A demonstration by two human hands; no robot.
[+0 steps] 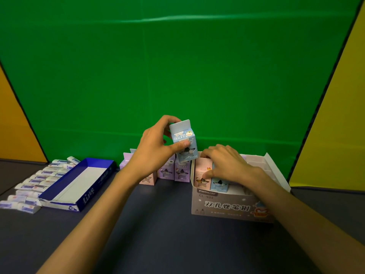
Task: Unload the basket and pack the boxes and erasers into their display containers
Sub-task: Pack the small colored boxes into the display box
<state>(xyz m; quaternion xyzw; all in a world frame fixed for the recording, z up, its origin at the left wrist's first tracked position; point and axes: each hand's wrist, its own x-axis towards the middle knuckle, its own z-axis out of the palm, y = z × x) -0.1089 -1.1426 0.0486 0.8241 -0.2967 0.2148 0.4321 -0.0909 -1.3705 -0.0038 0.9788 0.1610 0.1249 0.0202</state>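
Observation:
My left hand [153,151] holds a small light-blue carton-shaped box [184,142] upright in the air, above a row of purple and pink boxes [173,171] standing on the table. My right hand [227,165] rests inside the pink display container [227,206], fingers pressing on a pink box [202,175] and a blue box [219,183] standing in its front-left corner. A blue display tray [87,194] lies at the left, white inside with nothing in it. Several white-and-blue erasers [37,182] lie in rows to its left.
The dark table [158,234] runs toward me between both forearms. A green backdrop [177,66] hangs close behind the boxes. The display container's raised lid flap [276,169] sticks out at the right rear.

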